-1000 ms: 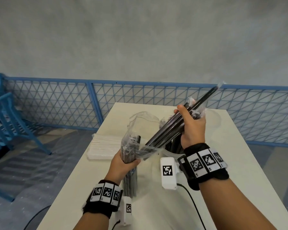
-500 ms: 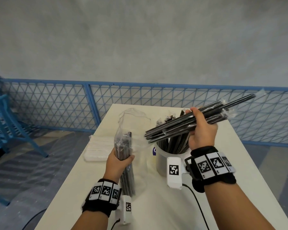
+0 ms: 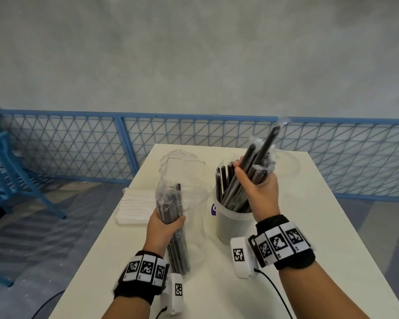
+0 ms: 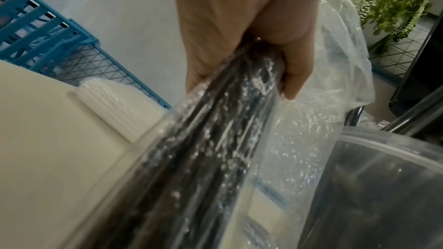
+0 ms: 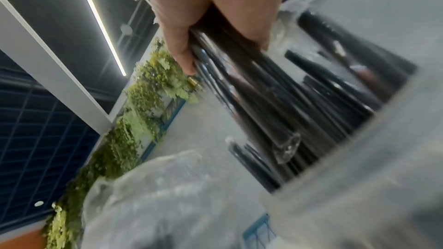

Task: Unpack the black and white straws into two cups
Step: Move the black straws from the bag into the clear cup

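My left hand [image 3: 165, 226] grips a clear plastic bag [image 3: 182, 171] with black straws [image 3: 172, 210] inside, standing upright on the white table [image 3: 309, 226]; the left wrist view shows the fingers [image 4: 294, 75] curled round the bag [image 4: 335, 63] and the straws [image 4: 215, 130]. My right hand [image 3: 256, 192] grips a bunch of wrapped black straws [image 3: 260, 153], tilted, their lower ends inside a translucent cup [image 3: 230, 224] that holds more black straws. In the right wrist view the fingers [image 5: 182, 52] wrap that bunch [image 5: 263, 101]. A pack of white straws [image 3: 136, 203] lies at the table's left edge.
A second clear cup [image 3: 288, 162] stands behind my right hand, near the table's far edge. A blue mesh fence [image 3: 78, 146] runs behind the table, and a blue chair [image 3: 7, 171] stands on the floor at the left.
My right hand has swung the bunch of black straws from nearly level to steeply tilted and lowered its ends into the cup. My left hand still holds the bag upright.
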A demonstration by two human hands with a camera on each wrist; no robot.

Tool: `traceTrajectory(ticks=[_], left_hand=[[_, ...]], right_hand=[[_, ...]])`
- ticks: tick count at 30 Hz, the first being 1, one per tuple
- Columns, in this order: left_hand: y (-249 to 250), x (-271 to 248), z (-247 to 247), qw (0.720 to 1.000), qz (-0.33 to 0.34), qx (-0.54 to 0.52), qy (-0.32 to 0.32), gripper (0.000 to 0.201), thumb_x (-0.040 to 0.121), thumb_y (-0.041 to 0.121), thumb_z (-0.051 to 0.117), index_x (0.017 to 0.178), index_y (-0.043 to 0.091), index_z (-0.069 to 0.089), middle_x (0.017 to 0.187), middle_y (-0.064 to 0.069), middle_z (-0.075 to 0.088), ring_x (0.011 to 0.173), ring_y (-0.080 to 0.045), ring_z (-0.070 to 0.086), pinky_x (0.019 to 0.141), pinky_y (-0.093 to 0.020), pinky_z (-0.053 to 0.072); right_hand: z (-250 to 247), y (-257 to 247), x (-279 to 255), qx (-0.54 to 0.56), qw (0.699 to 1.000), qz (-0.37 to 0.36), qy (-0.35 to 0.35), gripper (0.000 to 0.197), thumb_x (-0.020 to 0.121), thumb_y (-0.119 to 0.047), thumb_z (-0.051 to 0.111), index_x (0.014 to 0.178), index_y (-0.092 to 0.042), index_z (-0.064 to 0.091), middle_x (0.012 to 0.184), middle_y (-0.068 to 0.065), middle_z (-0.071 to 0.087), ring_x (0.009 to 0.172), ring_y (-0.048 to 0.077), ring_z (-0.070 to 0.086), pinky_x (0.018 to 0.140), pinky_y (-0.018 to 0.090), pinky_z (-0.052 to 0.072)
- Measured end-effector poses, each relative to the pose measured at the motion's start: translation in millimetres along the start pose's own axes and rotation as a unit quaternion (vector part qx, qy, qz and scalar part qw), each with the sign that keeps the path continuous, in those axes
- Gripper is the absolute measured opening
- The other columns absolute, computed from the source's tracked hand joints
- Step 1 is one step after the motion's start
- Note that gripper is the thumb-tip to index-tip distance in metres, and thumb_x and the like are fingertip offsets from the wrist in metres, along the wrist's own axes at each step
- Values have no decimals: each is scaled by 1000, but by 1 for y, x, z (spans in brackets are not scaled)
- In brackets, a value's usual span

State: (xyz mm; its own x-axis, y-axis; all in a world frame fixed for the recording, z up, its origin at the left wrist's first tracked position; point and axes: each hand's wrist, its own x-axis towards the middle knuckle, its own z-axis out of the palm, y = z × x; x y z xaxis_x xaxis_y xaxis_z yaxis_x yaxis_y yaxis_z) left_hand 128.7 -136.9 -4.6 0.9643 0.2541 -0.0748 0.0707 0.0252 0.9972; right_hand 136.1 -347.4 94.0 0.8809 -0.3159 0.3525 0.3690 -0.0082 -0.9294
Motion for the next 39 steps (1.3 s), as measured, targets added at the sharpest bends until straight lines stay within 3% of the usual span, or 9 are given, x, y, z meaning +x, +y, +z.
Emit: traceTrajectory(ticks=[10, 16, 19, 24, 27, 30, 32, 35, 39], left_hand=[[-4, 1, -2, 1000, 1, 3, -14, 33, 71, -2, 76, 88, 22, 60, 90, -5, 68, 85, -24, 65, 81, -35, 51], [-6, 1, -3, 1000, 9, 2, -27, 34, 72, -3, 75, 89, 22, 61, 90, -4, 69, 86, -21, 65, 80, -33, 51], [-8, 2, -2, 1000, 7, 4, -29, 36, 71, -2, 76, 90, 24, 60, 91, -3, 69, 87, -21, 65, 80, -33, 50], [-8, 3, -3, 999, 3, 0, -39, 39, 65, 3, 81, 96, 18, 62, 96, -8, 70, 91, -24, 67, 82, -35, 52], [-8, 2, -6, 999, 0, 1, -51, 38, 69, 1, 79, 100, 15, 62, 97, -9, 70, 93, -26, 67, 83, -37, 53], [-7, 1, -7, 997, 0, -5, -82, 57, 55, 19, 84, 107, 11, 63, 99, -9, 72, 93, -24, 68, 79, -37, 54], [-3, 0, -8, 994, 9, -5, -104, 55, 53, 21, 82, 104, 12, 64, 95, -8, 73, 90, -24, 69, 73, -33, 54], [4, -2, -10, 988, 31, 0, -152, 44, 59, 14, 80, 100, 17, 67, 96, -6, 75, 94, -21, 69, 78, -32, 55], [8, -7, -13, 982, 34, 16, -183, 52, 55, 19, 81, 103, 10, 64, 92, -2, 75, 90, -16, 70, 75, -24, 54]], right_hand=[[-3, 47, -9, -119, 977, 105, -140, 36, 77, -16, 74, 111, -9, 65, 108, 2, 70, 104, 12, 64, 99, 41, 48], [0, 20, -11, -95, 993, -41, -57, 36, 77, -4, 71, 110, -12, 58, 100, -10, 67, 98, -2, 60, 92, 12, 43], [5, 19, -13, -100, 991, -58, -69, 20, 82, -2, 65, 98, -14, 62, 92, -7, 67, 90, 1, 61, 87, 15, 46], [4, 41, -18, -152, 984, -14, -94, 34, 79, -4, 69, 100, -27, 55, 93, -10, 63, 87, -14, 56, 85, 20, 48], [8, 33, -21, -201, 972, -117, -2, 57, 73, -16, 77, 122, -19, 47, 120, -3, 51, 112, -5, 44, 101, 11, 33], [23, 7, -33, -207, 925, -308, 78, 43, 80, -16, 66, 119, -8, 50, 120, 12, 50, 118, 11, 41, 106, 23, 31], [38, -5, -42, -180, 924, -336, -11, 23, 87, -9, 54, 110, -8, 56, 110, 8, 55, 110, 7, 47, 100, 19, 35], [54, 2, -50, -208, 940, -203, -177, 23, 92, -6, 47, 111, -12, 58, 105, 1, 58, 97, 1, 51, 88, 13, 42], [53, 26, -47, -289, 907, -41, -303, 41, 84, -12, 63, 123, -15, 51, 120, 3, 56, 105, 11, 54, 92, 30, 48]])
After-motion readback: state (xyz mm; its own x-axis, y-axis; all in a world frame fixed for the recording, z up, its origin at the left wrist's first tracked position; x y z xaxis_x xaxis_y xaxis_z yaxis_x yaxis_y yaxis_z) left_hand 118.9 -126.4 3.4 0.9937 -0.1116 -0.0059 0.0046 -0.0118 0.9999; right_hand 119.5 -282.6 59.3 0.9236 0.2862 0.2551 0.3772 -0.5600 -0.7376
